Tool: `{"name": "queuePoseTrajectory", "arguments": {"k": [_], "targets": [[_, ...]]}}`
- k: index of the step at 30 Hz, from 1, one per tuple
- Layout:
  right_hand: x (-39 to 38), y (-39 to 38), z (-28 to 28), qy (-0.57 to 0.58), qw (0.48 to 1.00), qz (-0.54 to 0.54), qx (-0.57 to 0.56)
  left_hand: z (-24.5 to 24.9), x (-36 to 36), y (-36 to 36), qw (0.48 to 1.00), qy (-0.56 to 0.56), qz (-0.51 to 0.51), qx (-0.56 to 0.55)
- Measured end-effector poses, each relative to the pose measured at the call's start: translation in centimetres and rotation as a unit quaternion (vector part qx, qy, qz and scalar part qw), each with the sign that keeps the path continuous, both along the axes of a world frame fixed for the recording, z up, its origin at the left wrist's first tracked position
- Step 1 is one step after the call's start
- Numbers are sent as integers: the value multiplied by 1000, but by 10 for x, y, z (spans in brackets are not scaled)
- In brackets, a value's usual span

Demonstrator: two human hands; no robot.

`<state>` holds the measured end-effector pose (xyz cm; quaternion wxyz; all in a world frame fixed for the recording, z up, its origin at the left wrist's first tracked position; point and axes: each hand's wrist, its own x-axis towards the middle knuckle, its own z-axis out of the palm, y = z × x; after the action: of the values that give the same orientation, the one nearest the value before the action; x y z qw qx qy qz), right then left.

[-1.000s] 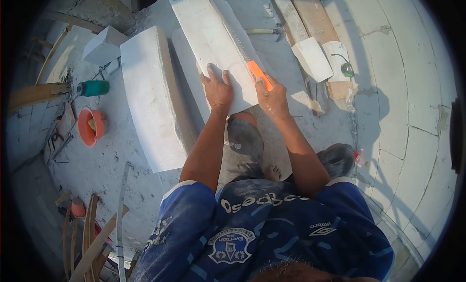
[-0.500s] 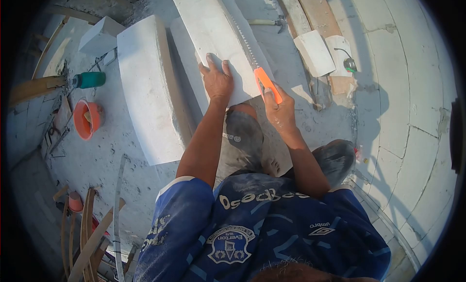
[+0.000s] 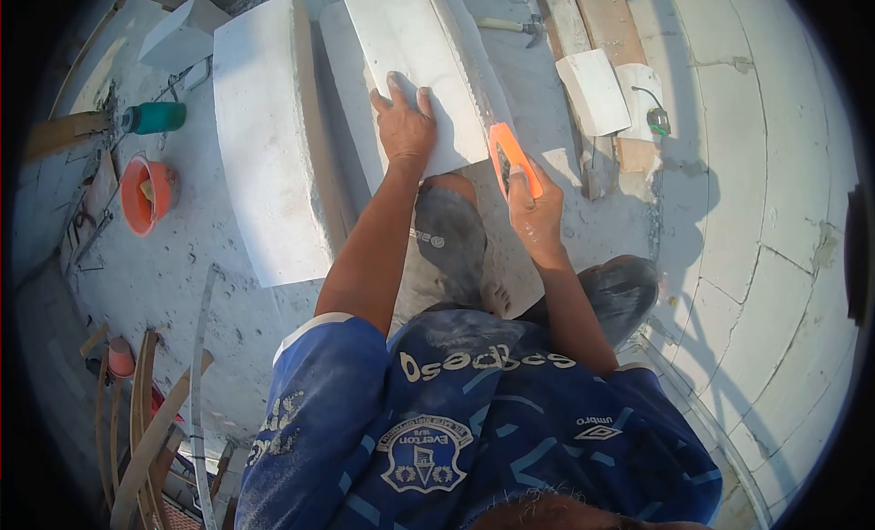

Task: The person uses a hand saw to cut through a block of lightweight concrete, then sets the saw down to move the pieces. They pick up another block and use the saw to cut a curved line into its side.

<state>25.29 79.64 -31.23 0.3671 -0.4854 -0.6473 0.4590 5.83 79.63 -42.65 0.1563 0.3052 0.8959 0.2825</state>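
Orange-handled saw (image 3: pixel 512 149) at right edge of long white block (image 3: pixel 415 56).
Block chalky, flat-topped; blade hard to make out. Right hand (image 3: pixel 538 216) grips saw handle; left hand (image 3: pixel 405 129) spread on block. Versus earlier: handle drawn back, partly past block's near end.

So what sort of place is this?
Most likely a building site: there's an orange-handled saw at the edge of a long white block, and a hammer lies on the ground beyond.
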Motion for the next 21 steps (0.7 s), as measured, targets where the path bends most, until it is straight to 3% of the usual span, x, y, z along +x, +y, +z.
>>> {"name": "queuePoseTrajectory", "arguments": {"k": [3, 7, 10, 12, 15, 17, 19, 21], "targets": [[-18, 20, 4, -69, 996, 34, -48, 3, 5, -6, 1000, 0, -4, 0], [-73, 74, -31, -94, 995, 24, 30, 7, 3, 0, 1000, -8, 7, 11], [-33, 40, -8, -97, 994, 42, -14, 14, 5, -1, 1000, -15, 3, 16], [4, -4, -3, -11, 1000, 2, 20, 10, 5, -1, 1000, -4, -4, 21], [9, -15, 3, 23, 999, -5, 24, 13, 0, 7, 1000, -7, -1, 14], [-23, 19, 1, -56, 998, 29, -15, 15, 8, -2, 1000, -22, -2, 4], [-60, 58, -19, -106, 993, 41, 36, 11, 6, 0, 1000, -4, 4, 2], [-66, 69, -10, -86, 995, 45, 15, 17, 3, 3, 1000, -11, 9, 5]]}}
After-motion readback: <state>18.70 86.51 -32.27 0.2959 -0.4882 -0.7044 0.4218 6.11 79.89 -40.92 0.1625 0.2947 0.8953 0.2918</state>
